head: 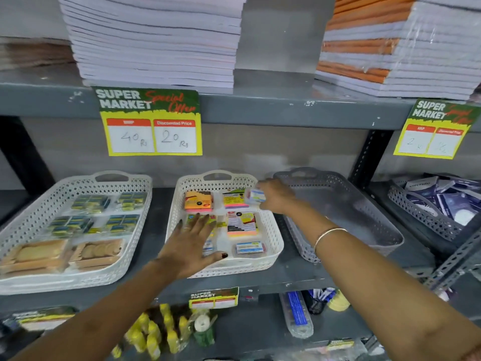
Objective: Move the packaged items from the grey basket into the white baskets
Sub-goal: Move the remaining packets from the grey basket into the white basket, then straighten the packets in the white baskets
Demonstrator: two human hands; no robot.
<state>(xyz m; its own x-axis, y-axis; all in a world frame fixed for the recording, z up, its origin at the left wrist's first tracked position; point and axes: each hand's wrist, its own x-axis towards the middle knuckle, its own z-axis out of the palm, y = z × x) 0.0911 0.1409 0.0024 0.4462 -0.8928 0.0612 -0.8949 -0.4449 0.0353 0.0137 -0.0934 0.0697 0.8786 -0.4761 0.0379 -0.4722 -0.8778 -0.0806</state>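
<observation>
Gripping a small packet [255, 196], seemingly boxed, the right hand [273, 195] hovers over the middle white basket [273, 230]; left hand [191, 246] open.

right hand [273, 196]: grips small packet [255, 196], label blurred | left hand [191, 246]: flat over middle white basket [270, 238]
</observation>
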